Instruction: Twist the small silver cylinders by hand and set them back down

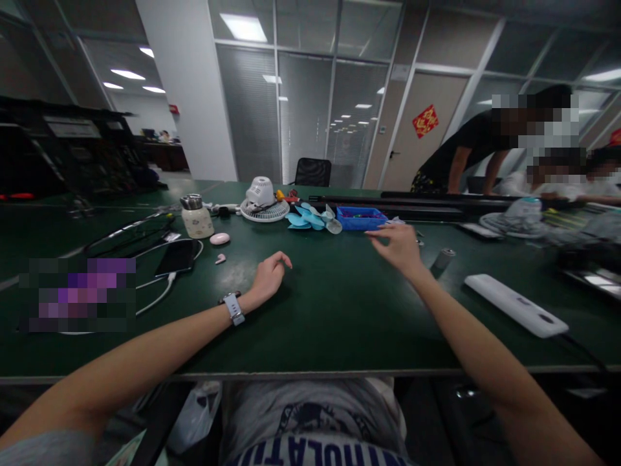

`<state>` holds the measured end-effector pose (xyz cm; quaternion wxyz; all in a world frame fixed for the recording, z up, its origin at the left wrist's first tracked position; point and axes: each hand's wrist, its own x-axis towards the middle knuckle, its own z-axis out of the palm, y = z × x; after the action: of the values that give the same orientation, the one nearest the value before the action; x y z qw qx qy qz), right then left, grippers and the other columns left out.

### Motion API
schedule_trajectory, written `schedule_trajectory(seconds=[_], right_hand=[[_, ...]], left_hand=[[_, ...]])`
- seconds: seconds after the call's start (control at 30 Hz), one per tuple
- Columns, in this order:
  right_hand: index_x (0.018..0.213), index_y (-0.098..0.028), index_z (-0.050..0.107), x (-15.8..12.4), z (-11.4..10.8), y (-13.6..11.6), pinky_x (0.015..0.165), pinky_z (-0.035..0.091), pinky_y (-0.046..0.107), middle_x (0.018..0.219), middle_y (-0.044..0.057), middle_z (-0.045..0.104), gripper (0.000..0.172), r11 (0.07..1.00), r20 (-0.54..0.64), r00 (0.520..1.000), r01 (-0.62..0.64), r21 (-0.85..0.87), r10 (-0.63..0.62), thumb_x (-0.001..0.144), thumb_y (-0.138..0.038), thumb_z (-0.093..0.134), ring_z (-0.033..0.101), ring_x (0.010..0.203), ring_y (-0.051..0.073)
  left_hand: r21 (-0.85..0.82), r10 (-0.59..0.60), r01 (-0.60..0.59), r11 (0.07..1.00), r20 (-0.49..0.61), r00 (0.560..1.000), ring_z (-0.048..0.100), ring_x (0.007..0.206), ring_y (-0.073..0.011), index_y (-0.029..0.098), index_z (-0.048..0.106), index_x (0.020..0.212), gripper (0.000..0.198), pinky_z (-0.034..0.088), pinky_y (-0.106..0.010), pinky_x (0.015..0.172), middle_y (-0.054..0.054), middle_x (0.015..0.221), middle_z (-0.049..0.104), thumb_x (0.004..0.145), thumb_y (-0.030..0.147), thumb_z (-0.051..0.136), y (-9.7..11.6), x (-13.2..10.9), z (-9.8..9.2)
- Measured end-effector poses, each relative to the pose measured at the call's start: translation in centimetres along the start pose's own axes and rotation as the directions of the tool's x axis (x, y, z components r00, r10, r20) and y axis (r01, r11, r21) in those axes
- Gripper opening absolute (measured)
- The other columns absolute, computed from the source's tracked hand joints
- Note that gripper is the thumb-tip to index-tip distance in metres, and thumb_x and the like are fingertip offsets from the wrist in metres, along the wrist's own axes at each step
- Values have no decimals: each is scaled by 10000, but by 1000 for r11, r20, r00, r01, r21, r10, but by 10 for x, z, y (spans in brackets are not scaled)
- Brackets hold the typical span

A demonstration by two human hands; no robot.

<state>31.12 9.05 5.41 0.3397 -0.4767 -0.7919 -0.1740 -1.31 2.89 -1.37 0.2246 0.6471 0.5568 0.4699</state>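
My left hand [268, 277] hovers over or rests on the green table [320, 310], its fingers loosely bent and nothing visible in them. A watch with a pale strap [235, 308] is on that wrist. Farther forward, my right hand [398, 248] is raised with fingers stretched out and thumb apart; I see no object in it. Just beyond its fingertips stands a blue bin [361, 219] holding small parts I cannot make out. Light-blue fan blades [310, 217] lie left of the bin, beside a white fan [263, 204] with its grille down. A small metal cylinder [443, 258] stands right of my right hand.
To the left are a patterned bottle [196, 219], a pink earphone case [220, 239], one earbud [220, 259] and a phone [175, 257] with a cable. A white power strip [515, 305] lies on the right. Another person [466, 152] leans over the table's far right.
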Motion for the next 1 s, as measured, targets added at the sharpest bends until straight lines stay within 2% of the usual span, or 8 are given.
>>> schedule_trajectory(seconds=[0.07,0.1,0.17,0.3,0.4,0.47,0.63,1.0], right_hand=[[1052,-226,756,4,-22,45,813,413,373,950,104,739,275,939,5,957,-284,-192,290,836,-303,605,651,917,262],[1065,-217,753,3,-32,66,773,412,363,939,120,736,291,864,15,897,-420,-277,441,826,-302,610,650,893,268],[1079,-221,750,-4,-47,103,735,394,359,991,149,721,302,715,18,774,-575,-397,633,820,-288,610,642,899,275],[1094,-251,745,-20,-54,143,735,386,357,1107,168,685,307,556,70,593,-698,-452,802,804,-278,648,625,940,262],[1087,-273,743,-24,-48,150,747,413,344,1145,162,670,309,497,110,509,-736,-460,854,784,-293,684,624,946,251],[1077,-273,747,-25,-45,151,745,427,340,1160,156,667,302,489,115,497,-741,-460,860,781,-297,688,625,956,254],[1106,-264,737,-25,-42,151,744,440,323,1150,134,681,304,524,67,555,-730,-438,829,816,-283,648,629,993,248],[1114,-278,732,-28,-39,154,762,459,313,1189,112,670,303,484,52,511,-769,-417,858,830,-314,636,622,1021,248]], left_hand=[[7,1,-1,1000,-1,1000,435,510,-143,196,574,789,223,300,-254,512,41,533,438,715,151,369,-2,1,0],[10,3,-3,1000,0,1000,438,511,-144,196,576,790,224,302,-254,512,40,535,440,719,153,368,-4,1,0],[15,8,-8,1000,7,1000,444,515,-144,196,579,792,222,306,-255,514,40,542,447,727,160,369,-6,2,1],[13,11,-12,1000,24,1000,436,508,-141,195,583,786,221,306,-253,513,42,534,444,721,161,375,-10,3,1],[25,18,-19,1000,28,999,433,510,-141,193,585,770,222,303,-252,516,41,530,444,709,157,374,-9,2,0],[33,15,-17,999,34,999,436,513,-142,192,585,757,222,304,-253,519,39,530,445,709,160,371,-7,2,0],[29,15,-16,999,51,999,422,511,-142,192,574,709,212,296,-253,519,35,525,429,697,164,364,-1,0,0],[55,12,-15,998,60,998,429,517,-145,193,579,688,217,304,-257,528,30,520,440,702,178,363,2,0,-1]])
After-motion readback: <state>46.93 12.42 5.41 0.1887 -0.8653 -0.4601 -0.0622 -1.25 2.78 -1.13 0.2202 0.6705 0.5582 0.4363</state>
